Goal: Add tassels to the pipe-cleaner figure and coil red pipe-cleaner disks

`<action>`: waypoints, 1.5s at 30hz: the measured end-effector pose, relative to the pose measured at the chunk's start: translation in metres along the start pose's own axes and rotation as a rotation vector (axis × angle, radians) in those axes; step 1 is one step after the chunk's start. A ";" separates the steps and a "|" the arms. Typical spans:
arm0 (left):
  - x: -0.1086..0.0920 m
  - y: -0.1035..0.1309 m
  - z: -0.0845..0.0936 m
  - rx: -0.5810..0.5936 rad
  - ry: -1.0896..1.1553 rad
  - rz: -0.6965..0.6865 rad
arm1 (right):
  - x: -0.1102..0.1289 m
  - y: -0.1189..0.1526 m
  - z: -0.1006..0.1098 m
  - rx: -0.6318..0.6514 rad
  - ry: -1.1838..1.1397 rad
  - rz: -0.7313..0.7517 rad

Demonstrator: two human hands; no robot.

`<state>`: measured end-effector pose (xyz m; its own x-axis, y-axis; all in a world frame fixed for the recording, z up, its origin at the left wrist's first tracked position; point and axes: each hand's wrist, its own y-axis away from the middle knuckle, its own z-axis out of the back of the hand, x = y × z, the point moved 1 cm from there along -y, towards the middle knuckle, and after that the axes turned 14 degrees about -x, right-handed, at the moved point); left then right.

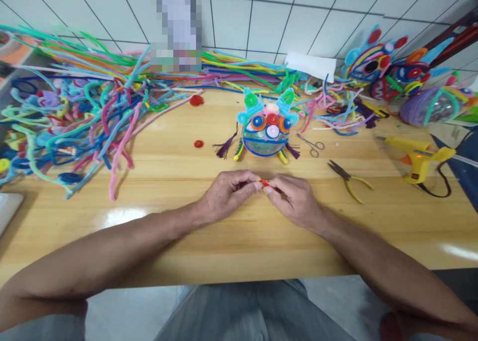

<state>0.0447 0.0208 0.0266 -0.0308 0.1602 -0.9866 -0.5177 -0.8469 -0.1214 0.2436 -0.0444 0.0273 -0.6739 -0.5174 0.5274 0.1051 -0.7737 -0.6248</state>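
Note:
Between the fingertips of my left hand [231, 194] and my right hand [293, 196] is a small piece of red pipe cleaner [265, 183]. Both hands pinch it from either side, low over the table, and fingers hide part of it. Just beyond them stands a colourful animal-head figure [266, 129] made of pipe cleaners on a clear round body, with purple tassels at its sides. To the left lie a red pipe-cleaner coil [196, 100] and a smaller red coil [199, 144].
Pliers [349, 179], small scissors [312, 144] and a yellow hot glue gun [414, 157] lie to the right. A tangle of pipe cleaners [93, 117] covers the left side. More finished figures [369, 64] stand at the back right, near the tiled wall [261, 12].

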 end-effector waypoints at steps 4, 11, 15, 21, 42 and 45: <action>-0.002 0.000 0.000 0.001 0.016 0.016 | -0.001 0.000 0.000 0.016 -0.012 -0.016; -0.001 -0.001 -0.001 -0.007 0.039 0.031 | -0.001 0.000 0.000 0.025 -0.022 -0.024; 0.000 0.000 0.000 -0.001 0.047 0.050 | 0.000 0.000 0.001 0.025 -0.017 -0.029; -0.001 -0.001 0.000 0.005 0.060 0.055 | -0.001 0.000 0.001 0.021 -0.019 -0.010; 0.002 -0.004 -0.002 -0.022 0.063 0.072 | -0.013 -0.041 0.077 -0.270 0.280 -0.421; 0.003 -0.004 -0.002 -0.014 0.045 0.054 | -0.037 -0.060 0.121 -0.308 0.479 -0.582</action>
<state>0.0486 0.0231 0.0239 -0.0194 0.0917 -0.9956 -0.5043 -0.8607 -0.0694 0.3511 -0.0227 0.1154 -0.8057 0.2030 0.5565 -0.5172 -0.6990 -0.4939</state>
